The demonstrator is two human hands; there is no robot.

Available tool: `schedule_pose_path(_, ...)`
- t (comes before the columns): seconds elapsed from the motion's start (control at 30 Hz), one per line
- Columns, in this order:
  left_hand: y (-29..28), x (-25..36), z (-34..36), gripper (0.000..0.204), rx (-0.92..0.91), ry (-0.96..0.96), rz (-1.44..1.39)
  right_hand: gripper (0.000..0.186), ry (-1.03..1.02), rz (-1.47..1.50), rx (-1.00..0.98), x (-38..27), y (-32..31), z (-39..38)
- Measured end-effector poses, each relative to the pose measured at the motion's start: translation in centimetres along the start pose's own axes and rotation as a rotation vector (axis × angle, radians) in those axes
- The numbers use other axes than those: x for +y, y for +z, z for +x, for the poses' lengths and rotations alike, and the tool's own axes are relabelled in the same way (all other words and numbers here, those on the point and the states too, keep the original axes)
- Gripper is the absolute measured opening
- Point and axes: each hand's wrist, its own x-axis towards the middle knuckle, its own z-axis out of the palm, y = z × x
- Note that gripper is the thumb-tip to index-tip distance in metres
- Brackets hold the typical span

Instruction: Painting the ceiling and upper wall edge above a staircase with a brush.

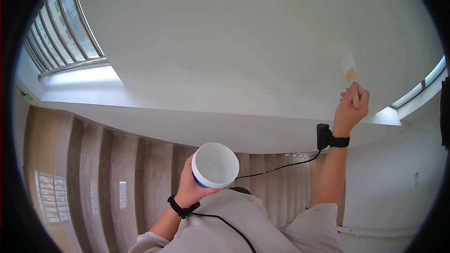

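Your right hand (350,107) grips the brush (349,76) by its handle, bristles above the hand against the white wall (225,42). Your left hand (190,185) clasps the tub (215,165) from below, mouth up, likely to keep paint within reach.

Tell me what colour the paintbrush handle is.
Light, natural wood colour; the paintbrush handle shows in the right hand, head view.

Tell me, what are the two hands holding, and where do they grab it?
The left hand grips a white tub by its side. The right hand holds a paintbrush by its wooden handle.
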Motion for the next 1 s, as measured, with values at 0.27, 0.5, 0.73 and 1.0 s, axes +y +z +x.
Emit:
schedule_pose_path(0.27,-0.3,0.3,-2.4,0.115,0.165,-0.040,-0.091,0.011,-0.692,0.285,-0.228,-13.4,14.2,-9.9)
schedule_pose_path(0.5,-0.5,-0.3,-4.1,0.117,0.264,-0.108,-0.099,0.013,-0.585,0.658,-0.572,-21.5,19.8,-16.1)
schedule_pose_path(0.73,-0.3,-1.0,-1.3,0.116,0.160,-0.050,-0.140,0.013,-0.593,0.340,-0.253,-7.6,11.2,-7.1)
schedule_pose_path(1.0,2.0,-0.9,2.4,0.118,0.007,-0.011,-0.099,0.010,0.097,-0.175,-0.019,5.8,-4.3,-0.7)
